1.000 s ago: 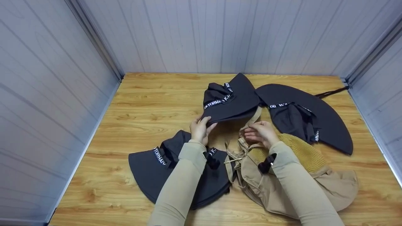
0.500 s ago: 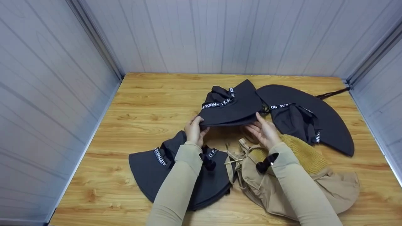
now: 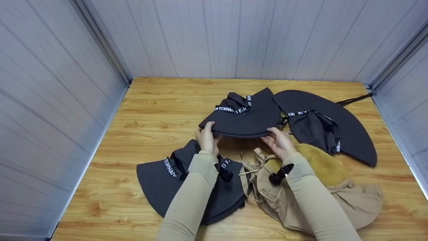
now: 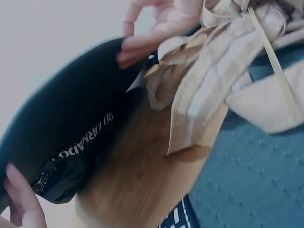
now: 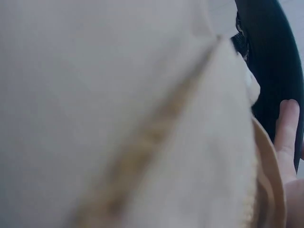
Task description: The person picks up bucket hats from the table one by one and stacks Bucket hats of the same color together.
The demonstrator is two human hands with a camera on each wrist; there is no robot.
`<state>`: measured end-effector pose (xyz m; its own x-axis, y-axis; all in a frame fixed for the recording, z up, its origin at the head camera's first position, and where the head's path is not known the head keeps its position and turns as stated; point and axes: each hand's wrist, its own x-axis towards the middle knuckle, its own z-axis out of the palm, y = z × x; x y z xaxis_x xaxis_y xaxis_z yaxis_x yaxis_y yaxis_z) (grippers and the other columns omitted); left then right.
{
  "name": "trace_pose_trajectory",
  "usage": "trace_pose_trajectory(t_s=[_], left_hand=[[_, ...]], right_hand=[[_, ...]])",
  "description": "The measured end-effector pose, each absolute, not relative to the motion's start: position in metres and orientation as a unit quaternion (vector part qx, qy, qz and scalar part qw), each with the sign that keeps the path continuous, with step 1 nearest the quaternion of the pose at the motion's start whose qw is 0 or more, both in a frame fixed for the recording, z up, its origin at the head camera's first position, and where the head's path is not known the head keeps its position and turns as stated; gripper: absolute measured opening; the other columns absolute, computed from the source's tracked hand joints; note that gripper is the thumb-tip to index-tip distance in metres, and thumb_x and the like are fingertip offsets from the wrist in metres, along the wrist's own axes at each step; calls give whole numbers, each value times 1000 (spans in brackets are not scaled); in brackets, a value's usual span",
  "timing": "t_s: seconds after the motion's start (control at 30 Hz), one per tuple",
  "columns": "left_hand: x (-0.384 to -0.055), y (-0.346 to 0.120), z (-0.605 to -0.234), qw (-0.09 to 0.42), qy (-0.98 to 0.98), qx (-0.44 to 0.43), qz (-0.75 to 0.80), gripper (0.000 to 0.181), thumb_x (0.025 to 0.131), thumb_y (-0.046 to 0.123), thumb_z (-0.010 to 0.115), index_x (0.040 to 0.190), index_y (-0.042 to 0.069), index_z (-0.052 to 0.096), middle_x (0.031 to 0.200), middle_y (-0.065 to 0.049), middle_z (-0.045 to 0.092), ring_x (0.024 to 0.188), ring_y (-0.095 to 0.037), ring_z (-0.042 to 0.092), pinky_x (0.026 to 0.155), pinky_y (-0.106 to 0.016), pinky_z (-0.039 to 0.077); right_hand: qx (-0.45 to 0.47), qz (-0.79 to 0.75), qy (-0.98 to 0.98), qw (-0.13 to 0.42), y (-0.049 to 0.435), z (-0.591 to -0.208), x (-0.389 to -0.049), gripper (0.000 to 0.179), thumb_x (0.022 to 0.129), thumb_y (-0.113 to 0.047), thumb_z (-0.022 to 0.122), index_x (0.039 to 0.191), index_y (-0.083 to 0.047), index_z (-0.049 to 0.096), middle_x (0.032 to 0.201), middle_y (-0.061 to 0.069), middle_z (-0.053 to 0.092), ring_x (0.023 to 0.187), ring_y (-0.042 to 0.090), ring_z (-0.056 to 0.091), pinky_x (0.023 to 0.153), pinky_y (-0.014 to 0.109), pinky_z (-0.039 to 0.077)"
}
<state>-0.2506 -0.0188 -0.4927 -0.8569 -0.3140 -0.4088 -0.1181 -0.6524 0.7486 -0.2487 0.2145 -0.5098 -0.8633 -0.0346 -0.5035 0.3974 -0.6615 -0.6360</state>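
Both hands hold a black bucket hat by the near edge of its brim, which is raised off the table. My left hand pinches the left end, thumb on top and fingers beneath. At the right end my right hand pinches the brim the same way. A white-lettered band runs round the hat's folded crown. In the left wrist view the brim's underside shows between the two hands. The right wrist view is mostly filled by blurred beige cloth, with the right fingers against the dark brim.
Another black hat lies under the left forearm. A third black hat lies at right, its cord reaching the right wall. A tan hat with yellow mesh and loose straps lies under the right forearm. Pale panel walls enclose the wooden table.
My right hand has let go of the beige strap and taken the brim of the black hat. The left hand has shifted slightly left, and the brim is now spread wider between both hands.
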Motion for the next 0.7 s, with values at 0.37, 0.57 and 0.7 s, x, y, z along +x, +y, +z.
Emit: trace_pose_trajectory(t_s=[0.37,0.57,0.7], left_hand=[[-246,-3,-494,27,-387,229,-893,62,92,4,61,147,2,33,137,-18,51,109,-23,59,95,-42,51],[-239,11,-496,-36,-423,198,-883,57,90,0,64,140,1,38,119,-15,60,92,-20,66,93,-42,55],[-235,16,-497,-70,-445,183,-874,61,91,0,64,142,-1,30,129,-23,57,111,-31,66,100,-46,52]], right_hand=[[236,-908,320,135,191,-507,-242,10,98,2,40,103,-2,48,83,10,69,76,22,72,73,30,61],[248,-916,292,121,175,-502,-238,9,99,3,41,106,0,46,87,13,67,75,25,72,76,33,61],[254,-915,292,114,166,-502,-235,12,99,3,42,110,1,46,90,14,66,77,24,72,79,32,61]])
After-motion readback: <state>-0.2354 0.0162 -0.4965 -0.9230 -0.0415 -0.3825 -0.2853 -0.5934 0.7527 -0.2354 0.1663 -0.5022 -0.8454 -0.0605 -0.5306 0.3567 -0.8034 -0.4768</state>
